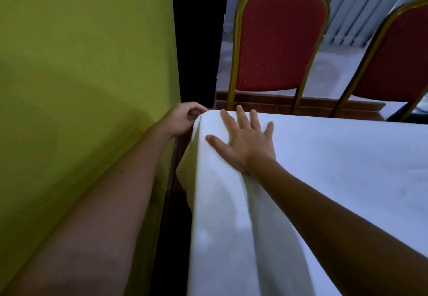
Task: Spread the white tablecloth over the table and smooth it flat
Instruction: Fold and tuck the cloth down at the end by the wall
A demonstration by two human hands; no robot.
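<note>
White fabric tablecloth [324, 180] lies over the table, under and right of my R hand [245, 143]. Judged soft, light, drapey, prob. slides easily. Long raised fold [229, 203] runs back from R wrist. R hand spread flat, pressing. L hand [185, 118] curled at corner; pinch unconfirmed. Best hold: corner hem.

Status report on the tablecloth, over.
Right hand flat on tablecloth. Left hand curled at its corner, grip unclear. Long fold along left edge. Green wall tight alongside.
</note>
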